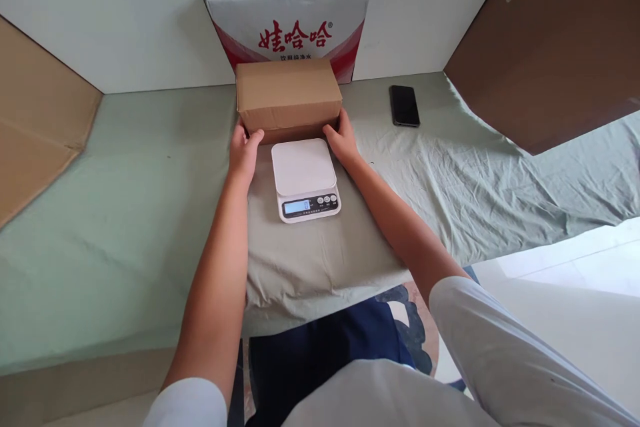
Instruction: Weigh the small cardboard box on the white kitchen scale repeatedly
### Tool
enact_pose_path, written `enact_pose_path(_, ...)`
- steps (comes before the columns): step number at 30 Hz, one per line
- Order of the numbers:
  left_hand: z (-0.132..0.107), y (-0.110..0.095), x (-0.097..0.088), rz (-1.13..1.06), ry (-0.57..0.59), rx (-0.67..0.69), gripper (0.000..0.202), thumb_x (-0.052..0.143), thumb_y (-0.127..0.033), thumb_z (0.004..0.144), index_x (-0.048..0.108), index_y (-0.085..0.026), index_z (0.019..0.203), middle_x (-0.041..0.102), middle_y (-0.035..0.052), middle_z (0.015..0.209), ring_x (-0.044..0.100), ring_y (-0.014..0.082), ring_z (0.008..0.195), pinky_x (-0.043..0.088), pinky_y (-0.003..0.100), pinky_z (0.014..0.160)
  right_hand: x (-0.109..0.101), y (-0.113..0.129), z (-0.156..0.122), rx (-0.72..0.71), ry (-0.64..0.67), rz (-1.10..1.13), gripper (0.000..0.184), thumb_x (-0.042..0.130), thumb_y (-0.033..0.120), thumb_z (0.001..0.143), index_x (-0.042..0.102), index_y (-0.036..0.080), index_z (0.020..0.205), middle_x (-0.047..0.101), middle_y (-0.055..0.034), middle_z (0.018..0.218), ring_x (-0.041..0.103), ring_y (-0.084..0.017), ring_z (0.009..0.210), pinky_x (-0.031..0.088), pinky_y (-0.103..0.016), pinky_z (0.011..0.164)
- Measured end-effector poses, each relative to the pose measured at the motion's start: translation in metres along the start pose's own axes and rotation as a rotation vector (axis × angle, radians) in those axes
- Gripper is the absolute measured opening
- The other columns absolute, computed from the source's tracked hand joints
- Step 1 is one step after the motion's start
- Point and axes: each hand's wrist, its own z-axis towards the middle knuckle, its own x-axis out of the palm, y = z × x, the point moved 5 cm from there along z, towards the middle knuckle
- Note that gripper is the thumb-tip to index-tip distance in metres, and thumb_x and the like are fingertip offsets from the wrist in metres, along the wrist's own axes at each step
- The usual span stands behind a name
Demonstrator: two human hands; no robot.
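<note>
A brown cardboard box (287, 93) stands on the green-covered table just behind a white digital scale (305, 177). My left hand (244, 150) grips the box's lower left corner, thumb on its front face. My right hand (341, 140) holds the lower right corner in the same way. The scale's platform is bare and its display reads 0. Both arms reach forward on either side of the scale.
A black phone (404, 105) lies to the right of the box. A white carton with red lettering (293, 30) stands behind it against white panels. Cardboard sheets lean at the left (35, 127) and right (560, 47). The green cloth (125, 213) is wrinkled at right.
</note>
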Motion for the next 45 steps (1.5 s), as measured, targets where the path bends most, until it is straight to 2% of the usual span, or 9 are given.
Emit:
enact_pose_path(6,-0.001,0.001,-0.001,0.009,0.023,-0.025,0.043,0.087,-0.056,0.083,0.064,-0.027,0.105,0.075,0.0119,0.13,0.061,0.0387,0.149,0.044,0.059,0.137,0.003,-0.005,0.003,-0.03,0.028,-0.027,0.069,0.073,0.052,0.085,0.053,0.029,0.147,0.071,-0.0105,0.154,0.056,-0.038,0.157,0.04,-0.063,0.144)
enact_pose_path(14,-0.001,-0.002,0.008,-0.062,0.012,-0.004,0.063,0.091,-0.061,0.077,0.054,-0.025,0.113,0.069,0.0124,0.139,0.061,0.0315,0.142,0.043,0.055,0.135,0.0,0.012,-0.006,-0.118,0.089,-0.052,0.088,0.074,0.063,0.089,0.041,0.028,0.162,0.058,-0.0126,0.171,0.045,-0.039,0.17,0.034,-0.063,0.147)
enact_pose_path(20,-0.01,-0.065,0.003,-0.079,0.045,0.178,0.09,0.094,-0.087,0.065,0.06,-0.024,0.12,0.072,0.009,0.139,0.06,0.0317,0.144,0.042,0.054,0.136,-0.014,0.073,-0.014,-0.21,0.042,-0.063,0.112,0.075,0.084,0.085,0.026,0.034,0.173,0.046,-0.0052,0.183,0.04,-0.027,0.171,0.03,-0.048,0.152)
enact_pose_path(23,-0.045,-0.1,-0.005,-0.056,0.035,0.316,0.073,0.088,-0.086,0.08,0.065,-0.031,0.122,0.074,0.0041,0.144,0.058,0.0338,0.156,0.041,0.058,0.136,-0.025,0.116,-0.043,-0.331,0.015,-0.056,0.1,0.067,0.084,0.092,0.029,0.04,0.173,0.044,-0.0041,0.182,0.041,-0.03,0.174,0.038,-0.048,0.149)
enact_pose_path(25,-0.076,-0.105,-0.009,-0.076,0.077,0.328,0.056,0.087,-0.073,0.091,0.069,-0.035,0.127,0.075,0.0018,0.147,0.062,0.0331,0.155,0.042,0.06,0.135,-0.035,0.13,-0.075,-0.368,-0.012,-0.06,0.093,0.068,0.079,0.096,0.031,0.042,0.173,0.05,-0.0064,0.175,0.043,-0.033,0.174,0.039,-0.052,0.148)
enact_pose_path(29,-0.125,-0.082,-0.015,-0.063,0.147,0.289,0.062,0.08,-0.065,0.099,0.068,-0.029,0.149,0.073,0.01,0.156,0.064,0.0321,0.154,0.048,0.049,0.133,-0.046,0.118,-0.137,-0.411,-0.036,-0.117,0.095,0.069,0.077,0.097,0.031,0.037,0.175,0.052,-0.0135,0.173,0.048,-0.038,0.169,0.044,-0.063,0.142)
enact_pose_path(32,-0.143,-0.065,-0.017,-0.056,0.15,0.266,0.063,0.077,-0.064,0.102,0.068,-0.029,0.153,0.072,0.0122,0.156,0.063,0.0332,0.155,0.046,0.048,0.135,-0.047,0.094,-0.158,-0.393,-0.092,-0.16,0.091,0.066,0.076,0.101,0.031,0.035,0.175,0.054,-0.016,0.17,0.054,-0.037,0.163,0.048,-0.064,0.138)
enact_pose_path(39,-0.151,-0.054,-0.027,0.006,0.114,0.148,0.071,0.05,-0.081,0.11,0.07,-0.03,0.154,0.07,0.0139,0.16,0.059,0.0335,0.16,0.043,0.049,0.136,-0.039,0.074,-0.153,-0.358,-0.058,-0.157,0.092,0.062,0.082,0.1,0.033,0.032,0.172,0.059,-0.0179,0.165,0.058,-0.036,0.157,0.054,-0.062,0.132)
enact_pose_path(45,-0.153,-0.054,-0.028,0.074,0.072,0.077,0.084,0.05,-0.091,0.103,0.07,-0.025,0.151,0.073,0.017,0.152,0.064,0.037,0.154,0.045,0.052,0.135,-0.038,0.065,-0.152,-0.267,-0.036,-0.115,0.092,0.068,0.082,0.096,0.039,0.03,0.166,0.063,-0.0178,0.161,0.062,-0.037,0.149,0.058,-0.061,0.126)
